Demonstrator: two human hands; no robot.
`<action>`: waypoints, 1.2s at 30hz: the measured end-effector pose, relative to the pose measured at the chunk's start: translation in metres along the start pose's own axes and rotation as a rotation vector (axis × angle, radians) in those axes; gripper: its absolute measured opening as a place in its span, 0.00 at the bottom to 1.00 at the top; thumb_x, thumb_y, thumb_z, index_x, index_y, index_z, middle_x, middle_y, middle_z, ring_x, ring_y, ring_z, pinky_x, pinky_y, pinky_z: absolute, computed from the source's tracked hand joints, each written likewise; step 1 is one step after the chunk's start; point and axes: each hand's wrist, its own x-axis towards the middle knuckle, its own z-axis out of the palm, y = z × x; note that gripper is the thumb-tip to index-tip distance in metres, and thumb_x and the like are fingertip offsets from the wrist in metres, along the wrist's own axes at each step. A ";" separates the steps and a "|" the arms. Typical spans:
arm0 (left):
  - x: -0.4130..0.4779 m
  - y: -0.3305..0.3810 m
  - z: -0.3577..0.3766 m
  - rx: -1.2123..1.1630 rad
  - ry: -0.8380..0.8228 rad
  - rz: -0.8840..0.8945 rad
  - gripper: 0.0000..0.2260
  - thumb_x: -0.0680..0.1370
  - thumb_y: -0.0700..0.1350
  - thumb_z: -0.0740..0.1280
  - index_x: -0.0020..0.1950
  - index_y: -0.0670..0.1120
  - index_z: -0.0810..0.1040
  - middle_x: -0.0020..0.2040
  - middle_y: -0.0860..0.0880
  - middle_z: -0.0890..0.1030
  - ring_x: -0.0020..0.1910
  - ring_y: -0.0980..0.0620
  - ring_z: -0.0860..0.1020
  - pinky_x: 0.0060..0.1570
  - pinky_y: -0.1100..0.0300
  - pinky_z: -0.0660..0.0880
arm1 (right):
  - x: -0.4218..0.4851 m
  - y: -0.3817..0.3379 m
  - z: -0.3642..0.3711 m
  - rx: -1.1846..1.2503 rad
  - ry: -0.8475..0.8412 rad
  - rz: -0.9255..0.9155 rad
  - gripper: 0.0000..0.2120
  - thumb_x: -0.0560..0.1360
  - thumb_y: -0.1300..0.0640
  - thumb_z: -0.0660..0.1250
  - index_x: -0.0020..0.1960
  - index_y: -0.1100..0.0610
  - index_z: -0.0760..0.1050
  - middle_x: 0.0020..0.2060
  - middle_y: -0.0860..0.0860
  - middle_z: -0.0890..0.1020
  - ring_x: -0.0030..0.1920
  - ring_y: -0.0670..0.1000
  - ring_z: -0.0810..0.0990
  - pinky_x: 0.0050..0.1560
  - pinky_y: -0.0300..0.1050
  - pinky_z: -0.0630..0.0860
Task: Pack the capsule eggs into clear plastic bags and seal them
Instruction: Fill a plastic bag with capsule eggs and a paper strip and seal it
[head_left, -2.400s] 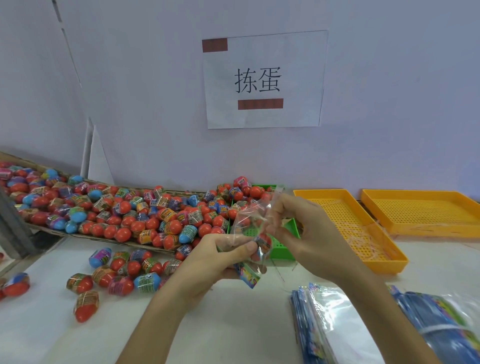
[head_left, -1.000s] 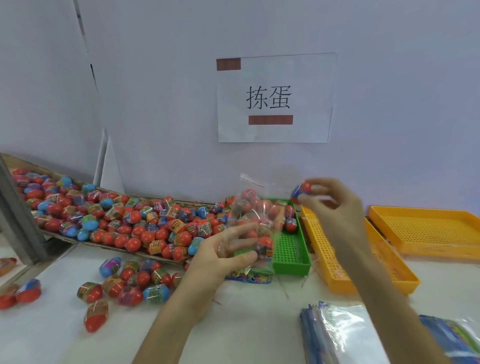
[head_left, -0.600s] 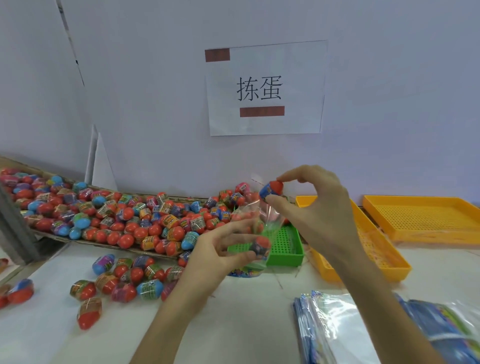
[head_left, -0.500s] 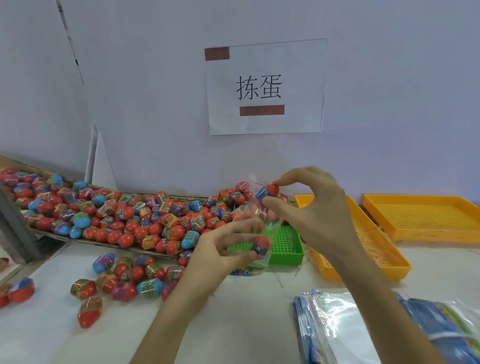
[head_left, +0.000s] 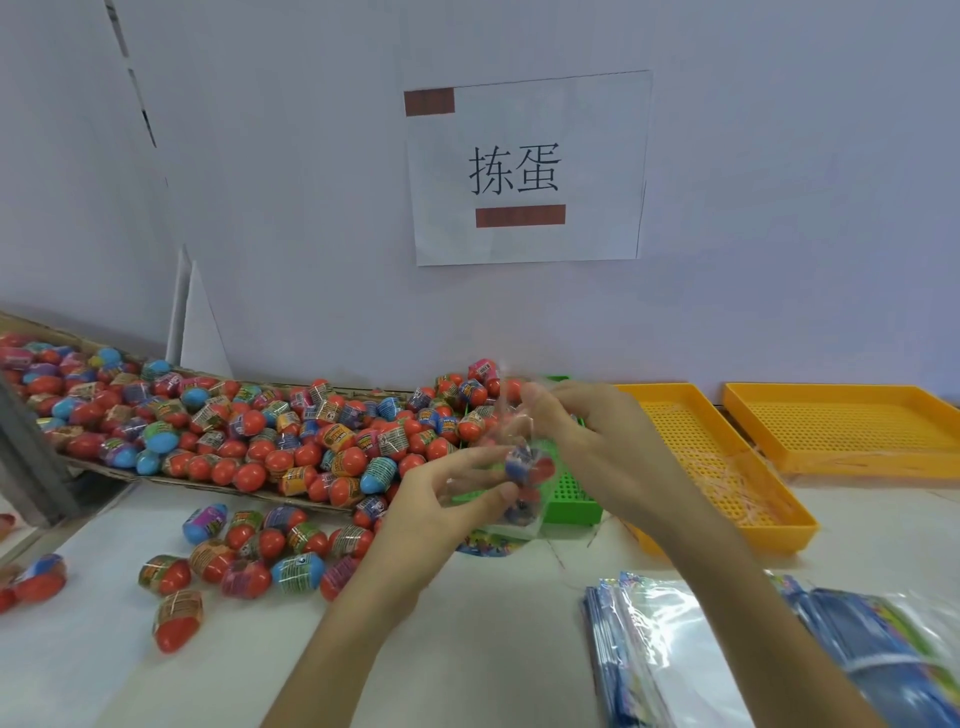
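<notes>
A clear plastic bag (head_left: 519, 488) hangs upright in front of me with capsule eggs inside; a blue and red egg (head_left: 529, 464) lies on top. My left hand (head_left: 447, 504) pinches the bag's side between thumb and fingers. My right hand (head_left: 597, 447) is at the bag's mouth, its fingers curled round the top edge. A large heap of red, blue and wrapped capsule eggs (head_left: 270, 431) fills a flat cardboard tray on the left. Several loose eggs (head_left: 249, 556) lie on the white table below it.
A green perforated tray (head_left: 576, 506) stands behind the bag. Two orange perforated trays (head_left: 727, 467) (head_left: 847, 426) sit to the right. A stack of printed clear bags (head_left: 727, 654) lies at the lower right. A paper sign (head_left: 524, 166) hangs on the wall.
My right hand brought a blue and red egg over from the right and lowered it into the bag; the egg now sits inside. My left hand has kept hold of the bag.
</notes>
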 end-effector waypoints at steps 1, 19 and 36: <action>0.000 0.000 0.000 -0.012 -0.003 -0.010 0.13 0.74 0.48 0.74 0.58 0.56 0.82 0.52 0.58 0.87 0.52 0.60 0.84 0.46 0.70 0.77 | -0.001 -0.001 -0.001 0.010 0.027 -0.019 0.25 0.83 0.40 0.56 0.42 0.53 0.84 0.38 0.50 0.83 0.43 0.50 0.80 0.52 0.55 0.75; 0.001 -0.005 -0.007 0.085 -0.085 -0.079 0.17 0.74 0.38 0.76 0.58 0.57 0.83 0.53 0.57 0.86 0.55 0.57 0.84 0.49 0.64 0.80 | -0.004 0.011 -0.014 -0.140 -0.355 -0.108 0.04 0.77 0.52 0.70 0.50 0.45 0.82 0.58 0.39 0.78 0.65 0.42 0.72 0.69 0.50 0.69; 0.005 -0.006 -0.019 -0.203 0.100 -0.169 0.16 0.70 0.43 0.77 0.55 0.57 0.85 0.50 0.58 0.87 0.48 0.59 0.85 0.42 0.63 0.80 | 0.055 0.067 0.034 -0.145 -0.030 0.170 0.07 0.79 0.58 0.68 0.55 0.50 0.81 0.46 0.47 0.82 0.41 0.42 0.77 0.40 0.37 0.72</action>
